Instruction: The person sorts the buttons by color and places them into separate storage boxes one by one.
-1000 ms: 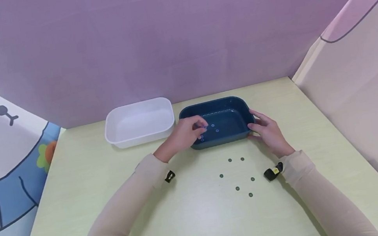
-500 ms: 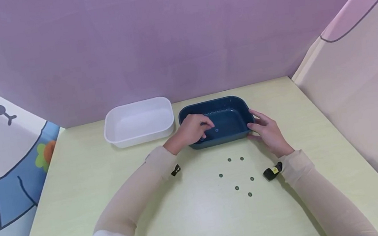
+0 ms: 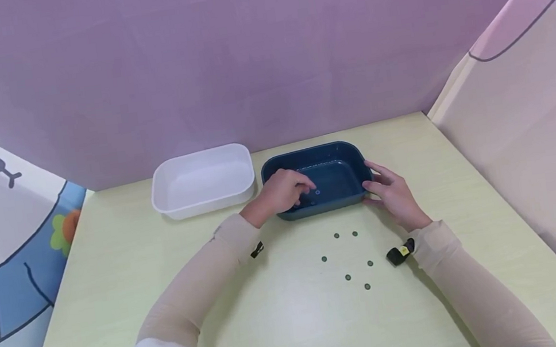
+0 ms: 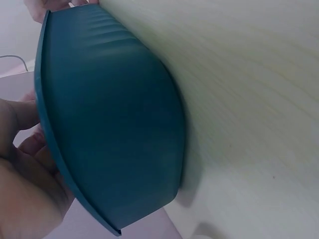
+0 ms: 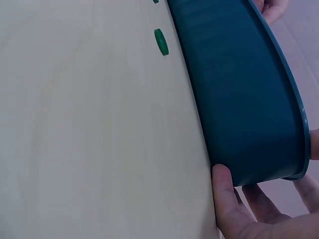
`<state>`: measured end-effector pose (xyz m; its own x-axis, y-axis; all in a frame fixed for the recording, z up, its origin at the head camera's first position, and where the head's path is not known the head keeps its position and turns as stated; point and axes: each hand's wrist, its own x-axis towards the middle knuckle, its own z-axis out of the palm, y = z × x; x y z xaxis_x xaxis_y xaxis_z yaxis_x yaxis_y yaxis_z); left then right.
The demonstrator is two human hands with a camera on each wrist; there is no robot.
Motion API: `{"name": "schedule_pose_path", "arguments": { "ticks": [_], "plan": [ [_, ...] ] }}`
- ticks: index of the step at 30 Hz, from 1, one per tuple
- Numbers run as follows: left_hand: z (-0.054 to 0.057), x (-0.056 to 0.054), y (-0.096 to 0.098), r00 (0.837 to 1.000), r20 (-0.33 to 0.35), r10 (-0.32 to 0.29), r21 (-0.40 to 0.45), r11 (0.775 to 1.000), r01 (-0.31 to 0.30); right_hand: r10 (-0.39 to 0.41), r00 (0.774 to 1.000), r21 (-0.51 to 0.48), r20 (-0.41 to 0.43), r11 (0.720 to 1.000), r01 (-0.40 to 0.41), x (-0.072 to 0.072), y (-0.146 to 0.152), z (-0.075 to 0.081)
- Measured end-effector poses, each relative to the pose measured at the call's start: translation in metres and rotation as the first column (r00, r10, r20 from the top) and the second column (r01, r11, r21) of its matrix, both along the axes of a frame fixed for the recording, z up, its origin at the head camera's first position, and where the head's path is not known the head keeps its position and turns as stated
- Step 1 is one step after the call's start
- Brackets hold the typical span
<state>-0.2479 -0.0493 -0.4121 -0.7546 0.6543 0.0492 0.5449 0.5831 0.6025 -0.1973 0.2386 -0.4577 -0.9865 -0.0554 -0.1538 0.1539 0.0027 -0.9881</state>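
A dark blue plastic box (image 3: 335, 175) stands at the back of the table. My left hand (image 3: 282, 190) reaches over its near left rim, with bent fingers low inside. Its fingertips are partly hidden, so whether they pinch anything does not show. Small blue ring-like discs (image 3: 318, 192) lie on the box floor near these fingers. At the box's right end my right hand (image 3: 392, 191) grips the wall, thumb at the rim and other fingers along the outside. Several small green button-like discs (image 3: 348, 277) lie scattered on the table in front; one green disc (image 5: 161, 42) shows close up in the right wrist view.
Left of the blue box stands a white plastic box (image 3: 203, 182), with a narrow gap between the two. A purple cloth wall (image 3: 243, 56) rises behind the table (image 3: 277, 335). Printed panels stand at both sides.
My left hand has moved right and slightly further over the blue box, covering some blue discs seen before. My right hand has kept its grip, and the green discs lie as before.
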Motion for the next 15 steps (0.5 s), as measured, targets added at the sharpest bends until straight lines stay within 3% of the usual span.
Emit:
{"name": "schedule_pose_path", "arguments": {
  "ticks": [15],
  "plan": [
    [0.0069, 0.0073, -0.003, 1.0, -0.009, 0.016, -0.05, 0.999, -0.016, -0.002, 1.0, 0.016, 0.005, 1.0, 0.001, 0.0, -0.0006, 0.0019]
  ]
}}
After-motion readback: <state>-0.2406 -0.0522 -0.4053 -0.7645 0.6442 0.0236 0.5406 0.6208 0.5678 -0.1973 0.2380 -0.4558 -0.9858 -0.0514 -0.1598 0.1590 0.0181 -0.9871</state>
